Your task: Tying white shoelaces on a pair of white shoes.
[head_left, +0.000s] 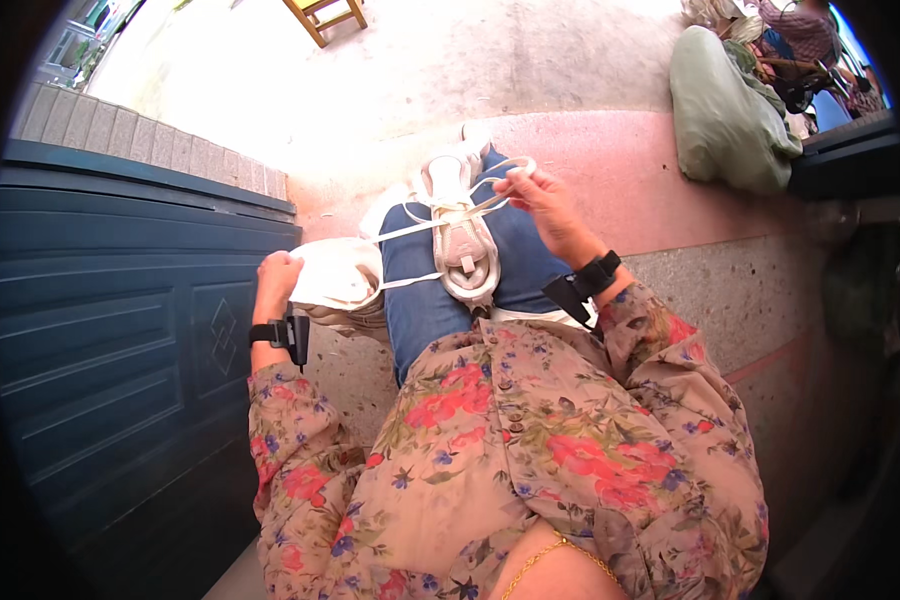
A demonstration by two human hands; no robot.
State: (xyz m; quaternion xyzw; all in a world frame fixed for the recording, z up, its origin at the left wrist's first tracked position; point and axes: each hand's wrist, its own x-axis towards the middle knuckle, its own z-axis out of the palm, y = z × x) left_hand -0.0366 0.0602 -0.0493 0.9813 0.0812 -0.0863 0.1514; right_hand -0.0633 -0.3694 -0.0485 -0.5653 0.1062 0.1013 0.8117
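A pale pink and white sneaker [468,245] rests on my lap between my blue-jeaned thighs, its heel toward me. White shoelaces [410,231] stretch out from it to both sides. My right hand [540,200], right of the sneaker's front, pinches a looped lace between thumb and fingers. Off to the left, my left hand [278,275] is closed in a fist beside a white cloth-like bundle [338,272]. One lace runs toward that hand, but it blends into the white bundle, so what the fist holds is hidden.
A dark blue panelled door [100,330] stands close on my left. A large pale green sack [725,110] sits ahead on the right, with a pile of mixed items [805,55] behind it. The leg end of a wooden stool [327,18] shows at the far top.
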